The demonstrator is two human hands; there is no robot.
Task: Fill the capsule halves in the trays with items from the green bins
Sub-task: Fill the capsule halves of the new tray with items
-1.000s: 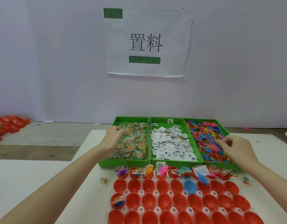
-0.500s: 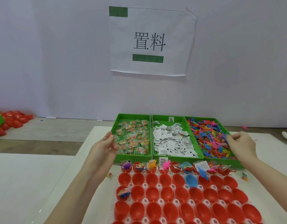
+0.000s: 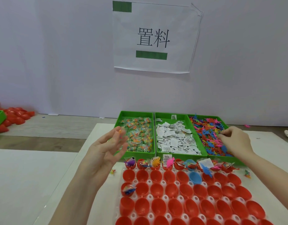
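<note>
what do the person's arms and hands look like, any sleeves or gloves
Both forearms are bare right to the frame edge: no sleeves show. The left hand and right hand wear no gloves, and no rings, watch or bracelet are visible.

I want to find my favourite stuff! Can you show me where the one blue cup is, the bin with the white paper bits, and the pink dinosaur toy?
blue cup (image 3: 195,177), head view, on its inner bowl.
white paper bin (image 3: 166,119), head view, on its bare green floor near the back.
pink dinosaur toy (image 3: 170,161), head view, on its body.
</note>
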